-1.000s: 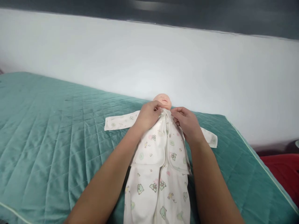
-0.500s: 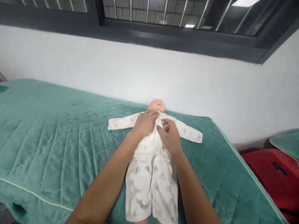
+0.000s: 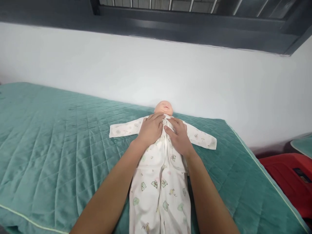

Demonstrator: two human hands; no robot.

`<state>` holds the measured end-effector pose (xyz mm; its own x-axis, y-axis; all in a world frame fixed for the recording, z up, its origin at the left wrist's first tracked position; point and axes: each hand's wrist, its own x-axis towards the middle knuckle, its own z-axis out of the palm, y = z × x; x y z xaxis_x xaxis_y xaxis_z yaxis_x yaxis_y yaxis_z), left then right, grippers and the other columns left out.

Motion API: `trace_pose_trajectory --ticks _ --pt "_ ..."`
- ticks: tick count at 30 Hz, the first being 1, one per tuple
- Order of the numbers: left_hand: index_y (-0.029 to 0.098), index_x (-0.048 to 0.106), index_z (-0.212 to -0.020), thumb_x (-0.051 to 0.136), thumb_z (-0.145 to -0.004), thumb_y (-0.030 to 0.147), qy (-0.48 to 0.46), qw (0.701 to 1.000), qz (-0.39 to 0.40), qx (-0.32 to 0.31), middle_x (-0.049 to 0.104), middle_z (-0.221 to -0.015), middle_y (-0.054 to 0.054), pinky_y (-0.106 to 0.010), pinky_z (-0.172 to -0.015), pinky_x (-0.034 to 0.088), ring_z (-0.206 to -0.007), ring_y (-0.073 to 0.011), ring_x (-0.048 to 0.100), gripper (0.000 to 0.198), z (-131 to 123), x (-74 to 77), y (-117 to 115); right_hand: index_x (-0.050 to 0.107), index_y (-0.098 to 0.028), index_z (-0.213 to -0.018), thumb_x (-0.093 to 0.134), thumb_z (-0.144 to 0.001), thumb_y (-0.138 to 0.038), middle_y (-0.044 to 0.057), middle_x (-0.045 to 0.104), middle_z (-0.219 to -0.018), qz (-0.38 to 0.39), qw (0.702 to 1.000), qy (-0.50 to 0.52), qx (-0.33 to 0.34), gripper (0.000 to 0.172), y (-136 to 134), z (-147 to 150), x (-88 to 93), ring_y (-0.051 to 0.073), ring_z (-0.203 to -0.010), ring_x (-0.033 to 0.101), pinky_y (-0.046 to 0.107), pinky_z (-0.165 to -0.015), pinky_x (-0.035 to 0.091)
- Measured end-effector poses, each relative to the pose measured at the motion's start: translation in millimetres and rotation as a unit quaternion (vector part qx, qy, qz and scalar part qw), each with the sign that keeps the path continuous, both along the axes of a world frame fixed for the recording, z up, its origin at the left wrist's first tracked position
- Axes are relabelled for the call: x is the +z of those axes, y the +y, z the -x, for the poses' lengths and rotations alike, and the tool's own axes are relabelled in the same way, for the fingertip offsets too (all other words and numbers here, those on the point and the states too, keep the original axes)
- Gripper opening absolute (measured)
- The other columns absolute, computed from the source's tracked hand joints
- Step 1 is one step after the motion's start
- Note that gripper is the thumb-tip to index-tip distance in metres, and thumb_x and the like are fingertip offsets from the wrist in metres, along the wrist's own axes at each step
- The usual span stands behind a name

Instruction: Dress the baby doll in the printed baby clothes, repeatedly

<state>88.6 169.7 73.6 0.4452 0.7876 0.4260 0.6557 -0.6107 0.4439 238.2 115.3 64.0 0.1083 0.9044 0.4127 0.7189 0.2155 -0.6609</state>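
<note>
Nearest, the patterned trousers (image 3: 148,203) are lying on the green quilt (image 3: 80,152), the jacket (image 3: 154,156) overlapping their waist. Farther up, the left hand (image 3: 150,130) is resting flat on the doll's chest, fingers loose; the right hand (image 3: 179,136) is lying opposite, though whether its fingertips are gripping cloth, I cannot tell. Working well here means pressing lightly, aligning both front edges. Beyond, the doll's head (image 3: 162,108) is facing up near the wall (image 3: 97,65).
</note>
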Motion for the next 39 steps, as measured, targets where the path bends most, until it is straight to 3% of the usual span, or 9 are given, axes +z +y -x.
trace_pose_trajectory --ticks 8,13,18,24,29,32,36,39 --pt "0.024 0.058 -0.134 0.034 -0.098 0.021 -0.023 1.000 0.020 -0.002 0.054 -0.147 -0.004 -0.046 -0.105 0.039 -0.131 -0.0258 0.049 0.044 0.7 -2.3 2.3 0.058 -0.036 -0.135 0.051 -0.090 -0.059 0.005 0.039 -0.154 0.093 0.995 0.039 -0.016 0.051 4.3 -1.2 0.1 0.030 -0.146 0.027 0.054 -0.119 0.018" --pt "0.025 0.058 -0.136 0.035 -0.098 0.022 -0.034 0.999 0.029 -0.011 0.053 -0.147 -0.004 -0.046 -0.108 0.038 -0.131 -0.0257 0.049 0.044 2.1 -3.1 2.2 0.057 -0.036 -0.137 0.053 -0.089 -0.059 0.004 0.037 -0.156 0.098 0.993 0.071 -0.001 0.053 6.1 -4.7 -1.5 0.029 -0.148 0.024 0.054 -0.120 0.015" --pt "0.028 0.061 -0.133 0.038 -0.098 0.024 -0.073 0.997 0.033 -0.022 0.057 -0.143 -0.002 -0.045 -0.110 0.038 -0.129 -0.0249 0.051 0.042 3.0 -4.6 4.2 0.067 -0.030 -0.123 0.059 -0.087 -0.052 0.005 0.051 -0.146 0.029 0.988 0.153 0.020 0.043 7.6 -8.3 -4.4 0.025 -0.141 0.038 0.047 -0.119 0.024" --pt "0.023 0.065 -0.125 0.044 -0.095 0.020 -0.136 0.990 0.016 -0.039 0.064 -0.132 -0.004 -0.039 -0.109 0.040 -0.124 -0.0219 0.055 0.036 4.3 -3.6 4.0 0.071 -0.022 -0.101 0.062 -0.084 -0.043 0.007 0.068 -0.120 -0.020 0.961 0.275 -0.020 0.028 5.0 -5.3 -0.1 0.024 -0.116 0.059 0.040 -0.104 0.043" --pt "0.021 0.070 -0.109 0.051 -0.092 0.021 -0.217 0.976 0.006 0.003 0.070 -0.110 -0.004 -0.034 -0.097 0.046 -0.107 -0.0195 0.060 0.025 8.8 1.7 -3.0 0.067 -0.021 -0.091 0.060 -0.084 -0.039 0.005 0.069 -0.104 -0.048 0.967 0.232 -0.090 0.020 -7.2 2.0 15.2 0.020 -0.095 0.061 0.034 -0.085 0.048" --pt "0.022 0.072 -0.097 0.054 -0.091 0.024 -0.236 0.970 0.058 0.007 0.071 -0.097 -0.002 -0.031 -0.085 0.048 -0.089 -0.0172 0.062 0.019 12.4 11.2 -9.9 0.063 -0.022 -0.086 0.060 -0.085 -0.043 0.002 0.066 -0.089 -0.011 0.981 0.174 -0.081 0.021 -16.2 7.3 25.4 0.017 -0.079 0.059 0.032 -0.075 0.046" --pt "0.022 0.072 -0.086 0.060 -0.086 0.030 -0.205 0.968 0.144 -0.014 0.070 -0.089 -0.001 -0.029 -0.075 0.047 -0.082 -0.0170 0.062 0.014 15.8 23.6 -16.4 0.059 -0.022 -0.087 0.066 -0.080 -0.043 0.003 0.065 -0.091 0.043 0.994 0.065 -0.071 0.023 -22.6 12.6 31.2 0.018 -0.079 0.057 0.033 -0.074 0.043" --pt "0.022 0.072 -0.086 0.062 -0.083 0.028 -0.181 0.969 0.164 -0.029 0.068 -0.087 -0.001 -0.028 -0.071 0.046 -0.080 -0.0164 0.060 0.011 16.0 25.8 -17.5 0.058 -0.023 -0.087 0.064 -0.080 -0.038 0.004 0.065 -0.092 0.055 0.994 0.037 -0.084 0.018 -22.1 15.0 29.1 0.020 -0.081 0.057 0.033 -0.074 0.042"
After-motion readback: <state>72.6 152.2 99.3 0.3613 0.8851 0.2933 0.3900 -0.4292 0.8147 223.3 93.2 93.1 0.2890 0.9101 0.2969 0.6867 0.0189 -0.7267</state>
